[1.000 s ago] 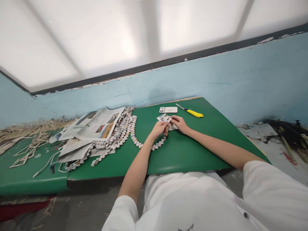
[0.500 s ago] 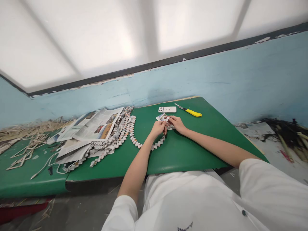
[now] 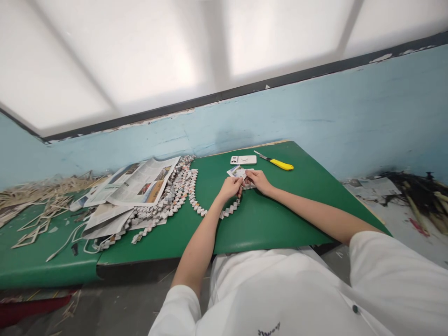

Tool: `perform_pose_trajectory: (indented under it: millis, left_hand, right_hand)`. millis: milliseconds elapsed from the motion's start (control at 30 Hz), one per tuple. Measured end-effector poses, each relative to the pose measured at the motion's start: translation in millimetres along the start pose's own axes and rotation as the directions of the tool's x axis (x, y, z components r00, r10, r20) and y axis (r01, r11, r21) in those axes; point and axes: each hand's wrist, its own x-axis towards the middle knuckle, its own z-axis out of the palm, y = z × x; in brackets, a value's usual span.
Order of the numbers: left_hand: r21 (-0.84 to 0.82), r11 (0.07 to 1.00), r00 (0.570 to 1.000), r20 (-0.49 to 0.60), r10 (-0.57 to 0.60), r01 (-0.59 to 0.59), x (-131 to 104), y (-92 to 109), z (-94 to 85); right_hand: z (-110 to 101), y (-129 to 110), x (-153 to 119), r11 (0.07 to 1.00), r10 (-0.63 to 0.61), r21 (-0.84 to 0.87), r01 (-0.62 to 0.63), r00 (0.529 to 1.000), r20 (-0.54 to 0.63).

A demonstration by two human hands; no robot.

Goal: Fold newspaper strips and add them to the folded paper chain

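A zigzag chain of folded paper [image 3: 198,208] curves over the green table and runs up to my left hand [image 3: 231,187], whose fingers are pinched on its end. My right hand [image 3: 255,180] is closed on a small folded paper piece [image 3: 249,173], close beside the left fingertips. Small printed paper pieces [image 3: 234,171] lie just beyond my fingers. The exact join between chain and piece is too small to make out.
Behind my hands are a white phone [image 3: 243,160] and a yellow-handled knife [image 3: 282,164]. Newspaper sheets [image 3: 143,184] cover a heap of paper chains [image 3: 175,189] at the left. A white cable [image 3: 66,242] and wooden strips [image 3: 45,214] lie farther left on the table [image 3: 273,224].
My right fingers have shifted slightly, and more of the white folded piece shows between my hands. My left hand stays nearly in place.
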Motion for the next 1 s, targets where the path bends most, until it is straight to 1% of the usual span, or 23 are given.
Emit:
perform_pose_trajectory:
  millis: [100,200,267,333,400,467,500,567,667,733,867,1000]
  left_hand:
    - [-0.059,0.998,0.998,-0.063,-0.011,0.007,0.4,2.3,1.5]
    - [-0.078,0.997,0.986,-0.168,-0.002,-0.012,1.5,3.9,1.3]
    - [-0.051,0.998,0.972,-0.233,0.022,-0.034,1.5,4.7,-0.8]
    - [0.031,0.997,0.961,-0.267,0.074,-0.069,0.4,5.5,-3.5]
    - [0.177,0.977,0.953,-0.253,0.166,-0.123,-1.5,6.3,-5.5]
    - [0.323,0.929,0.943,-0.212,0.257,-0.180,-3.3,6.7,-6.0]
    - [0.376,0.905,0.938,-0.196,0.286,-0.198,-3.9,6.8,-5.7]
    - [0.433,0.877,0.935,-0.176,0.309,-0.208,-4.4,6.7,-4.8]
    - [0.465,0.863,0.934,-0.180,0.310,-0.197,-3.7,6.1,-4.3]
    - [0.465,0.864,0.931,-0.192,0.311,-0.193,-2.7,5.7,-5.3]
    - [0.439,0.884,0.930,-0.233,0.284,-0.160,-1.1,5.0,-8.2]
    - [0.402,0.908,0.924,-0.294,0.247,-0.114,-1.4,5.6,-9.0]
  right_hand:
    - [-0.7,-5.0,-1.4,0.999,-0.020,-0.033,0.019,0.999,-0.028]
    - [-1.3,-7.4,-3.4,0.998,-0.048,-0.044,0.046,0.998,-0.039]
    - [-1.4,-8.1,-5.1,0.998,-0.059,-0.027,0.058,0.998,-0.022]
    - [-0.9,-9.3,-7.1,0.998,-0.065,-0.007,0.065,0.998,0.017]
    - [0.1,-11.3,-9.1,0.998,-0.062,-0.003,0.062,0.995,0.077]
    - [1.5,-13.4,-10.7,0.999,-0.047,-0.018,0.050,0.991,0.128]
    - [2.2,-14.1,-11.2,0.999,-0.041,-0.030,0.046,0.988,0.148]
    - [3.3,-14.4,-11.3,0.997,-0.039,-0.054,0.049,0.984,0.172]
    - [4.3,-12.0,-9.9,0.995,-0.034,-0.081,0.050,0.981,0.190]
    - [4.8,-9.6,-8.5,0.997,-0.009,-0.070,0.022,0.983,0.182]
    - [5.9,-6.1,-5.8,0.999,0.050,-0.026,-0.047,0.989,0.136]
    - [6.2,-4.1,-4.2,0.997,0.069,-0.046,-0.063,0.989,0.130]
